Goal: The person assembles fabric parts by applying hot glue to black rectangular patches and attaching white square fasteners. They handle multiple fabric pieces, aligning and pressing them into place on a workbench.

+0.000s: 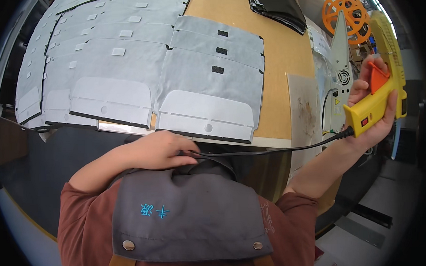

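Note:
My right hand (pixel 370 98) is raised at the right, fingers wrapped round the handle of a yellow hot glue gun (pixel 371 112). The gun has an orange trigger and a small red switch, and its nozzle end points up and away. From the handle's base a black power cord (pixel 273 151) runs left, along the table's front edge. My left hand (pixel 168 149) is closed loosely on that cord, in front of my body. Just beyond it lie overlapping light grey fabric panels (pixel 192 66) with white flaps (pixel 207 108), black edge strips and small black or white patches.
The panels lie on a tan tabletop (pixel 278 88). A stack of black sheets (pixel 279 12) sits at its far edge. To the right stand a pale metal machine (pixel 340 57) with a round vent and an orange spool (pixel 346 18). A stained board (pixel 302 108) borders the table.

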A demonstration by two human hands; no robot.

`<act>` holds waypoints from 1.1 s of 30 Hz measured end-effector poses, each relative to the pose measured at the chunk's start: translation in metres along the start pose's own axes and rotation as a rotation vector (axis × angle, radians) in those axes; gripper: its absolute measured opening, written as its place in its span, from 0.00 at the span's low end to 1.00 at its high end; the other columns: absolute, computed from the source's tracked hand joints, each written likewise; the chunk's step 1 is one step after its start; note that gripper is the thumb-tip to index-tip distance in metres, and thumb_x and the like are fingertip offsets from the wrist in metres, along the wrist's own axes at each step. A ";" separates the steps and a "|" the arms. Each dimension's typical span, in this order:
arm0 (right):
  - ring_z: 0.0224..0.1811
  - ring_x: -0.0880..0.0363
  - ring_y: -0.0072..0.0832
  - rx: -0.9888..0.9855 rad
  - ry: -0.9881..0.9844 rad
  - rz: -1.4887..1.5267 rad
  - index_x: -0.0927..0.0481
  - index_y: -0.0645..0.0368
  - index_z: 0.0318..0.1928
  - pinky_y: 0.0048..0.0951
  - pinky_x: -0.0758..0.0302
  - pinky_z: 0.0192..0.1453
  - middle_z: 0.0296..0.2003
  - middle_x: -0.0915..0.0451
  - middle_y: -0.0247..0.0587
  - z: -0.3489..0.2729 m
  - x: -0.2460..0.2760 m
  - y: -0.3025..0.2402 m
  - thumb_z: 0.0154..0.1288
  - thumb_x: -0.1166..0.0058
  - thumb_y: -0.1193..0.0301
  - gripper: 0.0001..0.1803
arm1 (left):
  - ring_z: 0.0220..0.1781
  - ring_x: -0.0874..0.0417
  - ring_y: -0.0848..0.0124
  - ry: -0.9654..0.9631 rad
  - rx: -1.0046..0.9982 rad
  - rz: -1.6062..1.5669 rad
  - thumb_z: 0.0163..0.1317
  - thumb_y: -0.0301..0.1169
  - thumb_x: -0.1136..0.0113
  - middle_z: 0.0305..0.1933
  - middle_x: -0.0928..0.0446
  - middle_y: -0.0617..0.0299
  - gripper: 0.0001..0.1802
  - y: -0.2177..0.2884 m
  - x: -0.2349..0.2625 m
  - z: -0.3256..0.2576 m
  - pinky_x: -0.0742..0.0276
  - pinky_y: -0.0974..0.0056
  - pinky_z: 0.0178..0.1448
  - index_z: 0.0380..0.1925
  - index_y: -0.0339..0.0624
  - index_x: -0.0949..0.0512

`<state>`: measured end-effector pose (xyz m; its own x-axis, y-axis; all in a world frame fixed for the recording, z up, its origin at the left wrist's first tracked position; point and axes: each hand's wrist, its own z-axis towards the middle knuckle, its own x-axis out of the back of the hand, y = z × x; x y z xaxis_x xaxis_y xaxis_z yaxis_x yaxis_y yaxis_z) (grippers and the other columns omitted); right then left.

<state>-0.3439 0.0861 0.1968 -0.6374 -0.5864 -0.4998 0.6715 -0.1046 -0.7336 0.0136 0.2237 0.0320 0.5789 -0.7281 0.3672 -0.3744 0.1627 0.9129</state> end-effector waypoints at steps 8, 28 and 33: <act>0.66 0.34 0.46 -0.065 0.249 -0.357 0.39 0.70 0.65 0.34 0.19 0.48 0.59 0.32 0.60 -0.032 -0.002 -0.025 0.73 0.56 0.65 0.27 | 0.34 0.16 0.59 0.103 0.117 0.072 0.65 0.39 0.38 0.33 0.17 0.57 0.13 0.026 0.045 -0.080 0.22 0.61 0.38 0.37 0.40 0.17; 0.56 0.24 0.34 -0.855 0.322 -0.505 0.36 0.66 0.64 0.33 0.29 0.61 0.50 0.22 0.51 -0.070 -0.030 0.112 0.62 0.46 0.79 0.29 | 0.19 0.32 0.77 0.474 -0.335 0.831 0.55 0.30 0.37 0.58 0.20 0.65 0.14 -0.057 0.070 0.054 0.31 0.72 0.21 0.43 0.45 0.18; 0.57 0.23 0.35 -0.877 0.353 -0.475 0.36 0.68 0.65 0.31 0.28 0.60 0.51 0.23 0.51 -0.067 -0.025 0.120 0.62 0.48 0.81 0.29 | 0.20 0.34 0.78 0.472 -0.325 0.862 0.53 0.29 0.37 0.60 0.22 0.61 0.18 -0.061 0.072 0.052 0.32 0.72 0.20 0.46 0.43 0.18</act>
<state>-0.2729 0.1424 0.0904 -0.9313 -0.3562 -0.0764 -0.0939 0.4374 -0.8944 0.0404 0.1263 -0.0066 0.4586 0.0444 0.8875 -0.6230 0.7282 0.2855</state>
